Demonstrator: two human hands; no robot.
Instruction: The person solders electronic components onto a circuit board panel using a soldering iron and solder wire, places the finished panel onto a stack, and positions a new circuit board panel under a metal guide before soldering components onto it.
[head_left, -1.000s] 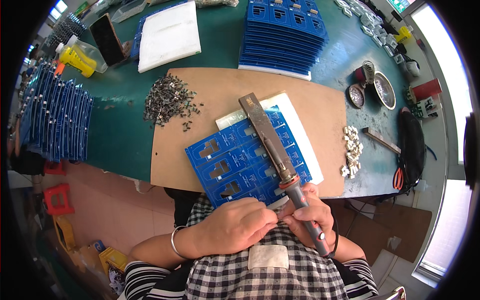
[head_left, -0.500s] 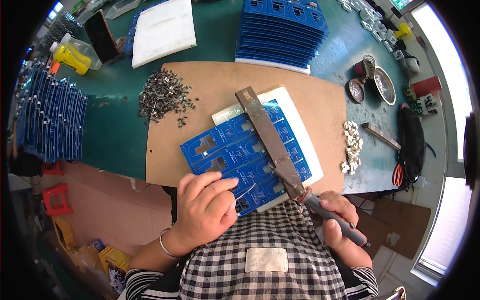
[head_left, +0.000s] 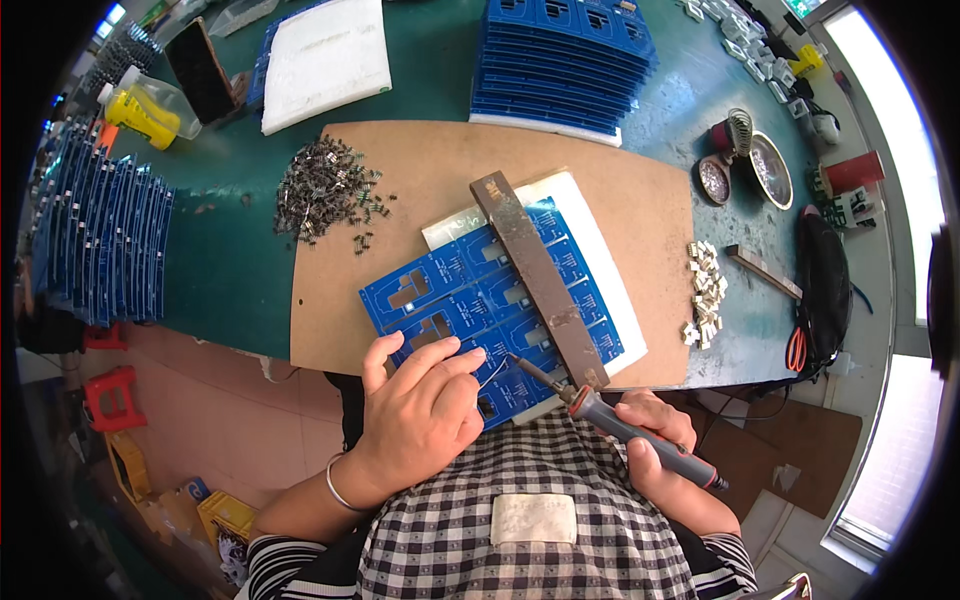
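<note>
A blue circuit board panel (head_left: 468,302) with several cut-outs lies tilted on a white foam pad (head_left: 622,305). Across it rests a long brown metal bar (head_left: 545,275). My right hand (head_left: 660,425) grips a grey soldering iron (head_left: 630,430) by its handle; the iron's tip is at the panel, just left of the bar's near end. My left hand (head_left: 425,415) is over the panel's near left part, its thumb and forefinger closed on a thin solder wire (head_left: 493,373). The wire's end lies close to the iron's tip.
On the brown work board (head_left: 420,150) sits a pile of small dark components (head_left: 325,190). White connectors (head_left: 705,295) lie at its right edge. Stacked blue panels (head_left: 555,80) stand behind, more boards (head_left: 105,230) at left. An iron stand (head_left: 737,135) is back right, scissors (head_left: 796,350) near right.
The soldering iron has moved left and down off the metal bar, its tip now beside the solder wire on the panel. My left hand has shifted slightly, its fingers a little more spread.
</note>
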